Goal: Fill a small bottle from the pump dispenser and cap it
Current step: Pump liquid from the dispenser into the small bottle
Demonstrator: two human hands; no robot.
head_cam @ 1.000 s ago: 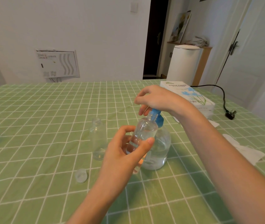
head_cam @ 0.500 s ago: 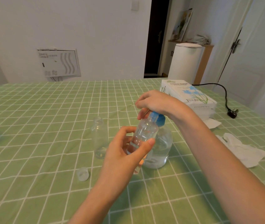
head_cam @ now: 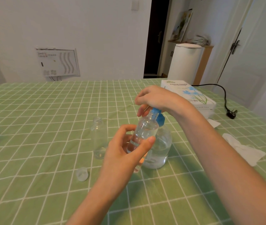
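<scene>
The left hand grasps the small bottle round its lower body, lifted off the worktop and tilted so its neck meets the blue spout at 12 o'clock. The right hand is curled over the pump dispenser head, pressing it. Thin clear plastic, light and likely slippery when wet: a mid-body grip suits, without squeezing. The loose cap lies at 8 o'clock from the bottle.

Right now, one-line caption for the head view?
Left hand tilts small bottle to blue pump; right hand presses it.
</scene>
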